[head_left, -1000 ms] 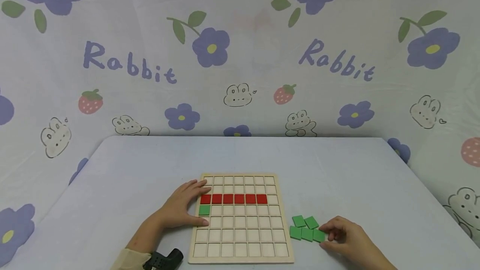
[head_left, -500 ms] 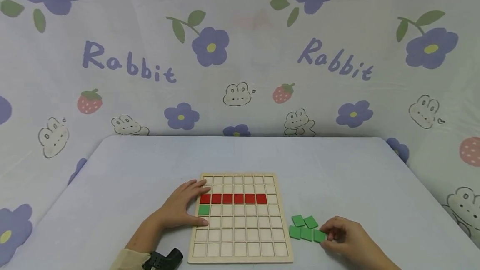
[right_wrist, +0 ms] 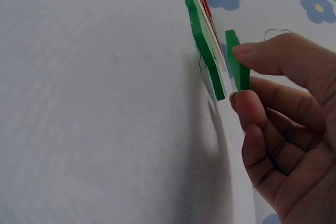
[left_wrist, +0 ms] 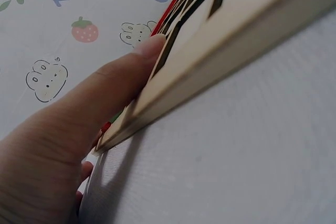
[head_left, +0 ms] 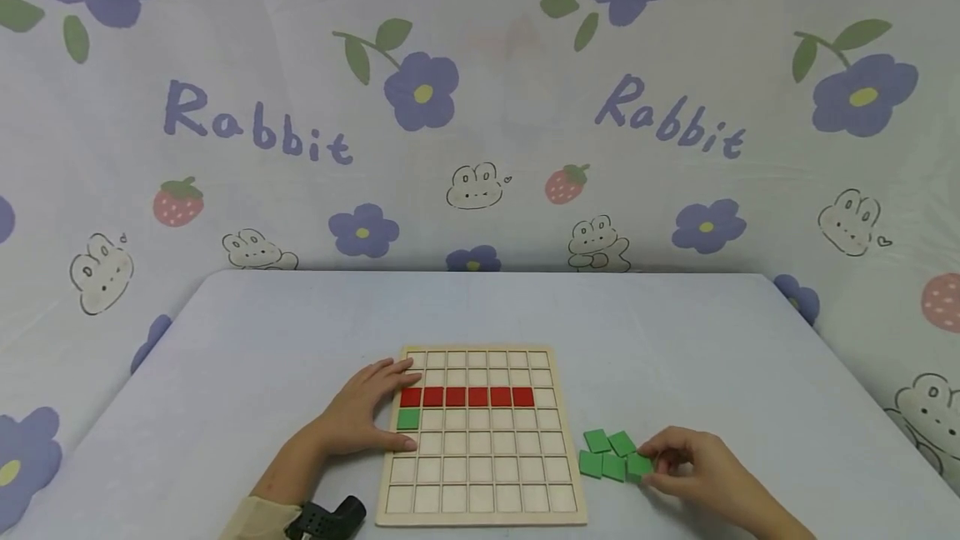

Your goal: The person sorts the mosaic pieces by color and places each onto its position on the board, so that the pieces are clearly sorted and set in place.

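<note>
My right hand [head_left: 701, 469] pinches a square green tile [right_wrist: 242, 69] between thumb and fingers, and in the right wrist view it is raised off the white table. Several more green tiles [head_left: 597, 441] lie close by, flat on the tabletop. My left hand [head_left: 351, 419] rests on the left edge of a wooden grid board [head_left: 487, 521], fingers spread, the thumb on its frame in the left wrist view. On the board, several red tiles [head_left: 467, 397] form a row from the left side. One green tile [head_left: 408, 418] sits in the leftmost square below them.
The white table [head_left: 300, 315] reaches back to a hanging cloth [head_left: 480, 107] printed with flowers, rabbits and strawberries. A black device [head_left: 330, 517] is strapped at my left wrist, beside the board's near left corner.
The green tile at the right end of the loose group has come up slightly in my right hand, whose fingers have shifted around it. My left hand has stayed in place.
</note>
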A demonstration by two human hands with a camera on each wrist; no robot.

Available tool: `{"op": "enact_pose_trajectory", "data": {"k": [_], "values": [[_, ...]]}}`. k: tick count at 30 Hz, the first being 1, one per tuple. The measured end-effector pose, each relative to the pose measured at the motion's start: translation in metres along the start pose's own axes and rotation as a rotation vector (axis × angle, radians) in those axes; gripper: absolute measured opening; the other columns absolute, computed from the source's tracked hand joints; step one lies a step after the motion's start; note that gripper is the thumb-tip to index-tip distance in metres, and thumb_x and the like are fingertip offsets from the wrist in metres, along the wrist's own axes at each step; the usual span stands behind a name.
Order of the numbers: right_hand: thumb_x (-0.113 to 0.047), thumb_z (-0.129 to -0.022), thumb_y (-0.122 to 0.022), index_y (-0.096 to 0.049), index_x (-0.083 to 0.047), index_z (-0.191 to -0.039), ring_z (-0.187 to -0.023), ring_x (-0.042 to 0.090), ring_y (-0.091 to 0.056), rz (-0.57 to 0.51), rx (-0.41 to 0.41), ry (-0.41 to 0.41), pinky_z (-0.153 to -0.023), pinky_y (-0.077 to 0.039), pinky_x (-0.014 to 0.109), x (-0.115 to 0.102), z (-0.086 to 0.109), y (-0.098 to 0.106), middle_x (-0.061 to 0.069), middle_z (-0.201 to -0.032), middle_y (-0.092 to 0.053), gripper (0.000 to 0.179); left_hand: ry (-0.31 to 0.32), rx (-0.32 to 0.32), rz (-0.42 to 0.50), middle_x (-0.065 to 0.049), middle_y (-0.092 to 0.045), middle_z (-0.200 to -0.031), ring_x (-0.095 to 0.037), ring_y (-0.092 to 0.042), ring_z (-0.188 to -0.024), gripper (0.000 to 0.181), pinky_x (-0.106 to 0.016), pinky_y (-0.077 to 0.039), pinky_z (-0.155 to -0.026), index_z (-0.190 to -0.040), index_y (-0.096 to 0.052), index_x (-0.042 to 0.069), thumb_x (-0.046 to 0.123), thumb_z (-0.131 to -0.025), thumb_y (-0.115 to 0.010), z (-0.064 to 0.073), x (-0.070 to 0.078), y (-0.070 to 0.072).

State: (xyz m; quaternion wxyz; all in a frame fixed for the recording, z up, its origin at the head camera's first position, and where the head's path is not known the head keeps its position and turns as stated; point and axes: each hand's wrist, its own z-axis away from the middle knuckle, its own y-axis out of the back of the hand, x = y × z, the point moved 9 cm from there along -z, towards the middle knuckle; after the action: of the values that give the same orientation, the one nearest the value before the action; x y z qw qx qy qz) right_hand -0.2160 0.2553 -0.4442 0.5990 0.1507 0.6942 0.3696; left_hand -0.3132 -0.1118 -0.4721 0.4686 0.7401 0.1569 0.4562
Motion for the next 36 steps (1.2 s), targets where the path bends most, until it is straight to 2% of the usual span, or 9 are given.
{"op": "enact_pose_trajectory", "data": {"k": [16, 28, 36], "values": [[-0.019, -0.076, -0.076, -0.067, -0.002, -0.095, -0.067, -0.004, -0.050, -0.017, 0.006, 0.013, -0.058, -0.048, 0.018, -0.014, -0.014, -0.002, 0.000, -0.083, -0.064, 0.026, -0.004, -0.003, -0.009, -0.003, -0.036, -0.149, -0.034, -0.025, -0.140, 0.088, -0.058, -0.021, -0.111, -0.137, -0.047, 0.020, 0.059, -0.063, -0.076, 0.000, 0.003, 0.001], [-0.019, -0.076, -0.075, -0.066, -0.001, -0.095, -0.066, -0.002, -0.051, -0.028, 0.001, -0.042, -0.056, -0.047, 0.018, -0.017, -0.021, -0.004, 0.002, -0.080, -0.062, 0.028, 0.002, -0.002, -0.009, -0.002, -0.036, -0.149, -0.033, -0.024, -0.140, 0.089, -0.058, -0.021, -0.111, -0.137, -0.047, 0.021, 0.060, -0.062, -0.075, 0.000, 0.003, 0.001], [-0.020, -0.076, -0.076, -0.067, -0.002, -0.095, -0.067, -0.002, -0.051, -0.022, 0.003, 0.007, -0.057, -0.046, 0.018, -0.026, -0.025, -0.004, 0.000, -0.080, -0.062, 0.027, 0.001, -0.005, 0.008, -0.002, -0.035, -0.150, -0.033, -0.023, -0.141, 0.089, -0.058, -0.020, -0.112, -0.138, -0.047, 0.022, 0.060, -0.062, -0.076, 0.001, 0.002, 0.001]]}}
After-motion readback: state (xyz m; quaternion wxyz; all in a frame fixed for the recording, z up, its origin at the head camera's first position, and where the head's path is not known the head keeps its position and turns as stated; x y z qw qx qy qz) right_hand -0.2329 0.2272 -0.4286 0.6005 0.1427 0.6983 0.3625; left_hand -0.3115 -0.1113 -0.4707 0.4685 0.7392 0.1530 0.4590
